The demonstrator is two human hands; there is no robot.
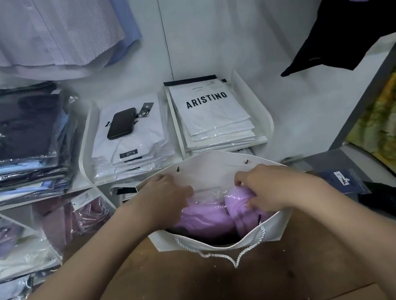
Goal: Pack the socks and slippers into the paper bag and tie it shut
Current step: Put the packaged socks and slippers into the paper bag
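Down in the bag (210, 166), my right hand (265, 188) pinches the purple slippers (203, 220), fingers curled; left hand (168, 201) sits on them, fingers buried, grip unclear.

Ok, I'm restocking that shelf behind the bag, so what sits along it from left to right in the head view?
A pile of dark bagged shirts → white shirt stack with a phone on top → ARISTINO packs.
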